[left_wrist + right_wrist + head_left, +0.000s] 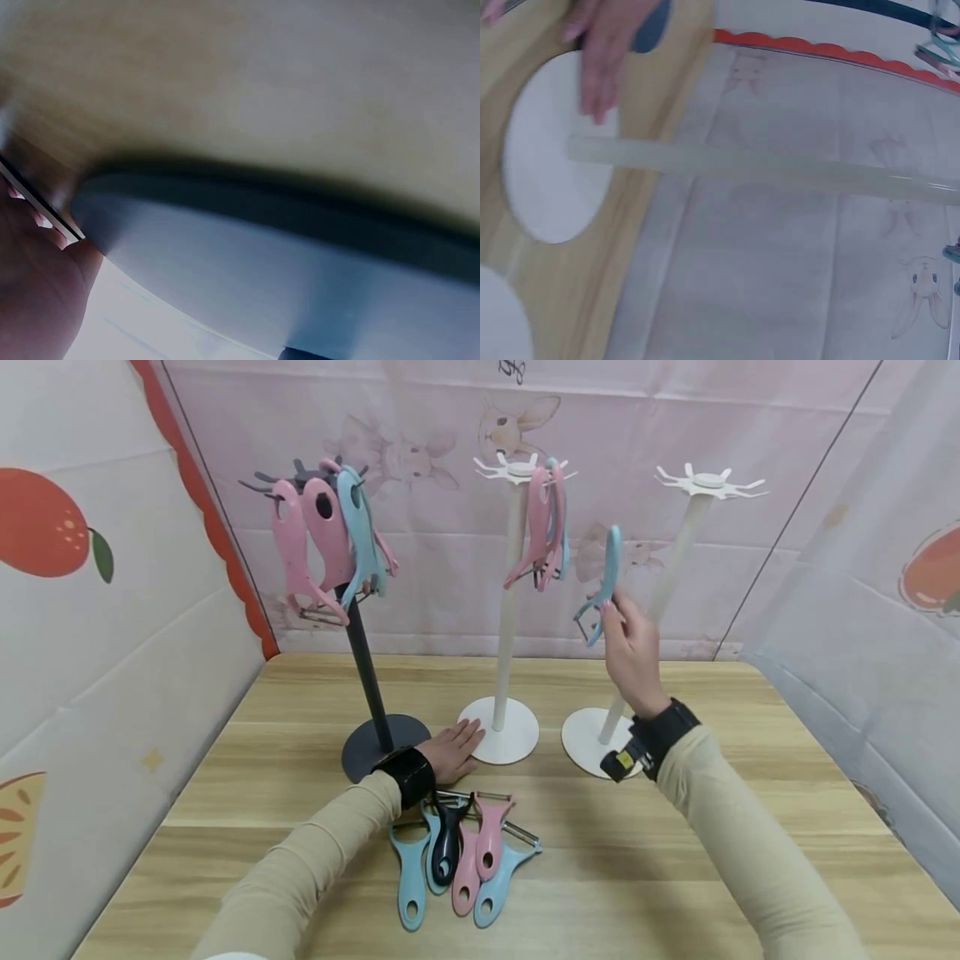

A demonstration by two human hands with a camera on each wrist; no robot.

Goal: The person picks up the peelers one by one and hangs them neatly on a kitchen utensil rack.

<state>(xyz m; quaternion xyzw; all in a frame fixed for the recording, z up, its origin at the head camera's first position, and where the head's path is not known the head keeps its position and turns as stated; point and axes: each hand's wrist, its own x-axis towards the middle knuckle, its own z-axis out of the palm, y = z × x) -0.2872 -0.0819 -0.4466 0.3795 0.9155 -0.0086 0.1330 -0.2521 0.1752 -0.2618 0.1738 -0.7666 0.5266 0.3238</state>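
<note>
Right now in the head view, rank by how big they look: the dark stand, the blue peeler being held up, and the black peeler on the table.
1. dark stand
2. blue peeler, held up by the right hand
3. black peeler, though it looks close to the blue one, so that order is unsure.

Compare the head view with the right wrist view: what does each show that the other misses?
Only the head view shows the right hand pinching a blue peeler, the empty right stand, the black stand hung with peelers, and the loose peelers on the table. Only the right wrist view shows the middle stand's pole close up against the backdrop. Both show the left hand resting on the middle stand's white base.
</note>
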